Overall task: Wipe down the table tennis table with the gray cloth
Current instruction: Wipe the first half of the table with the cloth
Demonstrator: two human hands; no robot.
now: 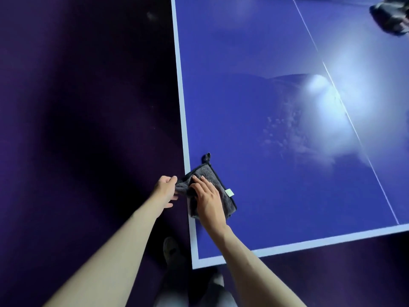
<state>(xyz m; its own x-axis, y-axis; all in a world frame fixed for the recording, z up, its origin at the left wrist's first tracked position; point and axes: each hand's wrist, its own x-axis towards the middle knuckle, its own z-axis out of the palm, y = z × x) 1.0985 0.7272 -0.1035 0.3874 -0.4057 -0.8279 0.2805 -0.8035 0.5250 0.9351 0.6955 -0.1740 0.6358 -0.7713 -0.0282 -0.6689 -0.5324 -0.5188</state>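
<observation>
Presently my left hand pinches the near-left corner of the gray cloth, thumb and fingers closed on a bunched fold that hangs just past the side edge of the table. My right hand lies flat on top of the cloth, fingers straight and slightly spread, palm pressing the fabric against the surface. The fingertips of this hand point toward the upper left and come close to the left hand's thumb; the two hands are near each other but I cannot tell if they touch.

The cloth is folded into a rough square. It sits on the table tennis table at the white border line along the left side, near the corner closest to me. Most of it rests on the blue surface; the left portion overlaps the border and the edge. A small loop protrudes from its far corner, and a pale tag shows on its right edge, beside my right hand.

Further out, a thin white centre line crosses the blue surface diagonally. A bright glare patch lies across this line, with a hazy, speckled smear beside it. A dark, blurred object rests at the far right corner of the view. Dark purple floor surrounds the table, and my shoes show below the near corner.
</observation>
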